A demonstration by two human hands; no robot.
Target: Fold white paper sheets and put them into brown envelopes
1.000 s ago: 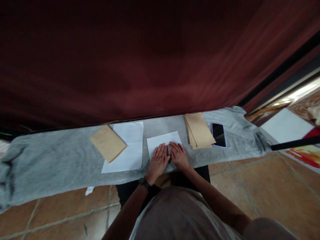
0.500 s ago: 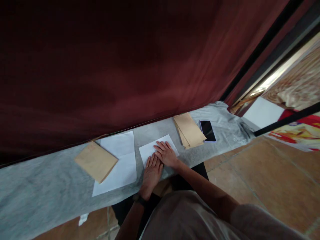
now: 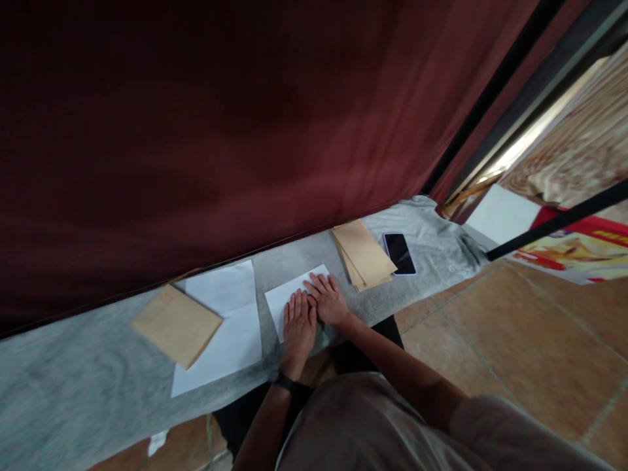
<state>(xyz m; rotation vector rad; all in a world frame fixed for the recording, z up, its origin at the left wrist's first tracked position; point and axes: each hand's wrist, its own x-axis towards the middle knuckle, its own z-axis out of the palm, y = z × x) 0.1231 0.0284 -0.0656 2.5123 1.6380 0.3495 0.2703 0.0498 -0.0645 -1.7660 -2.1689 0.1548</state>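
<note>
A small white sheet of paper [image 3: 284, 297], seemingly folded, lies flat on the grey cloth. My left hand [image 3: 299, 330] rests palm down on its near part, fingers stretched forward and close together. Just to its right, my right hand [image 3: 330, 303] presses flat over the paper's right edge, its fingers slightly spread. The two hands are side by side, thumbs close to each other. Under them, part of the paper is hidden. To the right lies a loose pile of brown envelopes [image 3: 366, 255].
Grey cloth [image 3: 88, 366] covers the long narrow table. On the left, a stack of brown envelopes [image 3: 176, 326] overlaps a larger creased white sheet [image 3: 240, 333]. A phone [image 3: 400, 254] lies by the right-hand pile. A dark red curtain [image 3: 245, 163] hangs behind the table.
My right hand has slid right across the paper and now covers its right edge. The left hand has shifted slightly forward. The whole view has moved a little.
</note>
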